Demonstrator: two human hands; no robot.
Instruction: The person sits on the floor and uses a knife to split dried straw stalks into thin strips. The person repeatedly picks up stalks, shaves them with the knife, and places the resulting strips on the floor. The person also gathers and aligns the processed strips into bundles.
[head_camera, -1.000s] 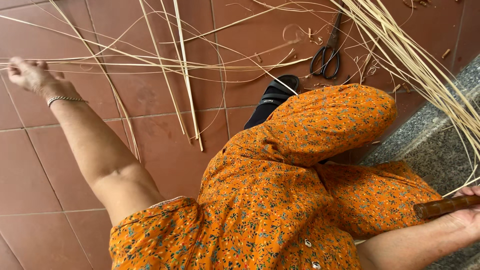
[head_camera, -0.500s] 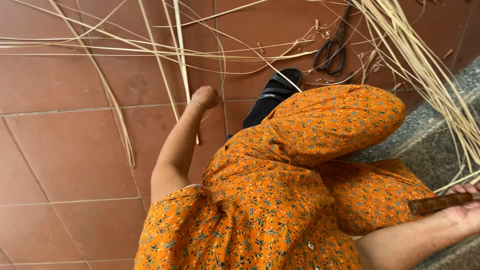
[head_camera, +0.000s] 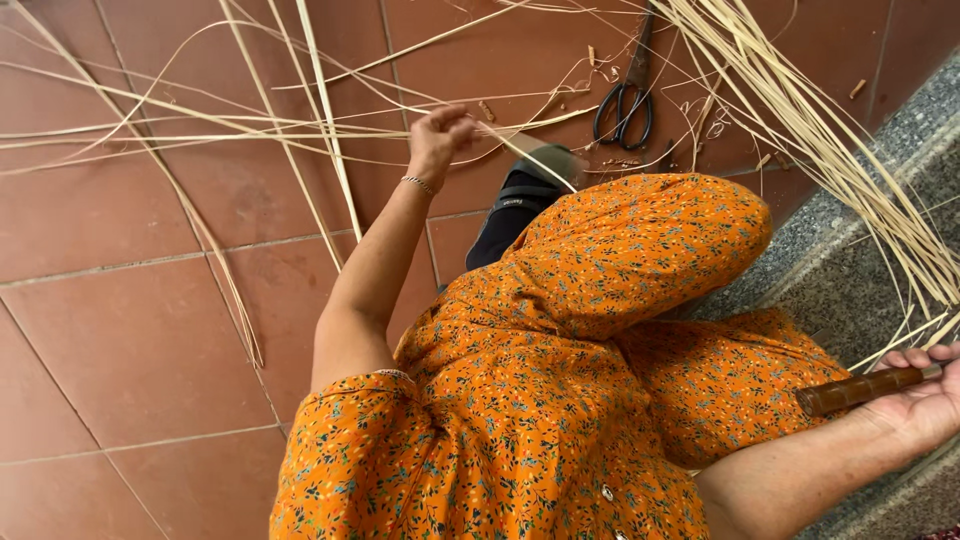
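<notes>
My left hand (head_camera: 440, 140) is raised over the red tile floor (head_camera: 140, 350), a thin bracelet on its wrist. Its fingers pinch a thin pale cane strip (head_camera: 540, 160) that runs down toward my black sandal (head_camera: 515, 200). At the lower right, my right hand (head_camera: 925, 400) rests by the grey stone step (head_camera: 850, 260) and grips a dark brown wooden tool handle (head_camera: 860, 388). The tool's working end is out of view. My orange flowered dress (head_camera: 600, 350) covers my knees between the two hands.
Long pale strips (head_camera: 200, 135) lie scattered across the floor at the upper left. A thick bundle of strips (head_camera: 820, 130) slants down over the step at the upper right. Black scissors (head_camera: 625, 100) lie on the tiles beyond my foot, among small offcuts.
My left hand came in from the far left of the floor, passed close to my knee, and now is up by the sandal, pinching a strip. The right hand stayed put.
</notes>
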